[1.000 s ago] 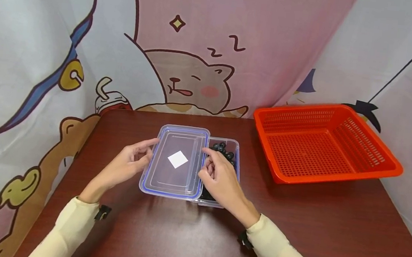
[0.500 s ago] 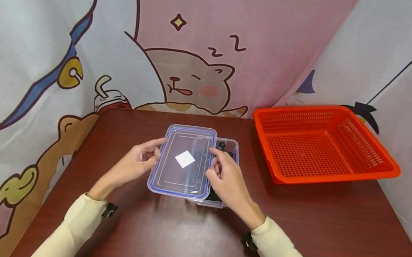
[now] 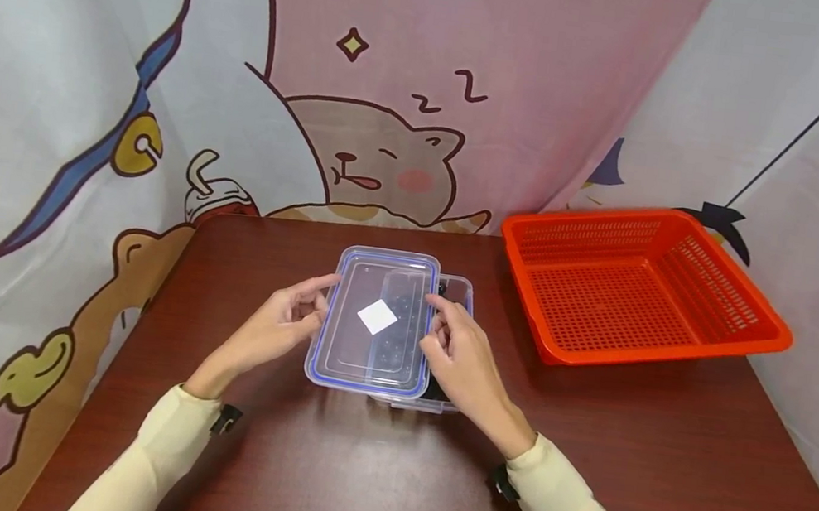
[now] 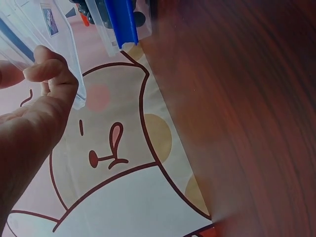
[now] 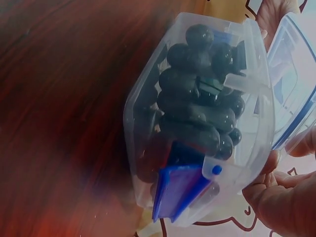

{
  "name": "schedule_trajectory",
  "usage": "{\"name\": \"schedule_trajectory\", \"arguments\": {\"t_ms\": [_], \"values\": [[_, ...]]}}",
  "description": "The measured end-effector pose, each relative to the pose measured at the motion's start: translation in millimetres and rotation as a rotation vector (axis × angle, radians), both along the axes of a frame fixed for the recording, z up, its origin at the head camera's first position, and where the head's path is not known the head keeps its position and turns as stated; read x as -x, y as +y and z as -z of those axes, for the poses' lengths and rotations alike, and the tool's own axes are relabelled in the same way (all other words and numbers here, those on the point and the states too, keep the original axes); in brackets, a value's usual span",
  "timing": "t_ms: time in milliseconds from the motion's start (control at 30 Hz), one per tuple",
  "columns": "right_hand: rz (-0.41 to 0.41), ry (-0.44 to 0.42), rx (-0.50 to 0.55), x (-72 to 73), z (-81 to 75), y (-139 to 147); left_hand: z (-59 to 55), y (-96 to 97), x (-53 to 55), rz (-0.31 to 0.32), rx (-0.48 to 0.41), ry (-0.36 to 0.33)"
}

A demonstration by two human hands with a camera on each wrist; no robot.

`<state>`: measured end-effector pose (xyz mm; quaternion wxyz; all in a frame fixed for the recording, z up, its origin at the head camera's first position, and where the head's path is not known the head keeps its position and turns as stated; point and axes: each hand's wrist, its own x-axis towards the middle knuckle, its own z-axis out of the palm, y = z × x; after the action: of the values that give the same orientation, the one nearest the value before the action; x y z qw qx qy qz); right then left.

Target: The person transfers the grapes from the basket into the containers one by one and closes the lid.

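Both hands hold a clear plastic lid point(image 3: 347, 353) with a blue seal line and a white square label point(image 3: 377, 316). My left hand point(image 3: 274, 331) pinches its left edge between thumb and fingers. On the opposite edge, my right hand point(image 3: 464, 361) pinches it the same way. Beneath the lid stands a clear food container point(image 5: 136, 113), its right strip uncovered in the head view. Dark round fruits point(image 5: 187, 106), like grapes, fill it. A blue side clip point(image 5: 182, 190) hangs down on the container. The right wrist view shows the lid tilted above the container's rim, apart from it.
A red plastic basket point(image 3: 607, 301) with a mesh bottom sits at the right back of the dark wooden table point(image 3: 356, 475). A cartoon-printed curtain point(image 3: 400, 55) stands behind and at both sides.
Both hands have carried the lid to the right, so it covers more of the container. Fewer fruits show beside it. The container and basket stay in place.
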<state>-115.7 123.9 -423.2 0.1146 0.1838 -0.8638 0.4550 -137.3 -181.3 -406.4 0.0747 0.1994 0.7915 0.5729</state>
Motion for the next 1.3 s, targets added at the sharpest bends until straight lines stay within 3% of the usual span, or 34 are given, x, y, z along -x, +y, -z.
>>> {"name": "schedule_trajectory", "arguments": {"t_ms": [433,1300], "values": [[0.034,0.013,-0.016,0.9,2.5,12,8.1,12.5,5.2,0.035,-0.022,0.033],[0.074,-0.055,0.023,-5.8,3.1,31,10.6,31.0,7.8,0.084,-0.029,0.007]]}}
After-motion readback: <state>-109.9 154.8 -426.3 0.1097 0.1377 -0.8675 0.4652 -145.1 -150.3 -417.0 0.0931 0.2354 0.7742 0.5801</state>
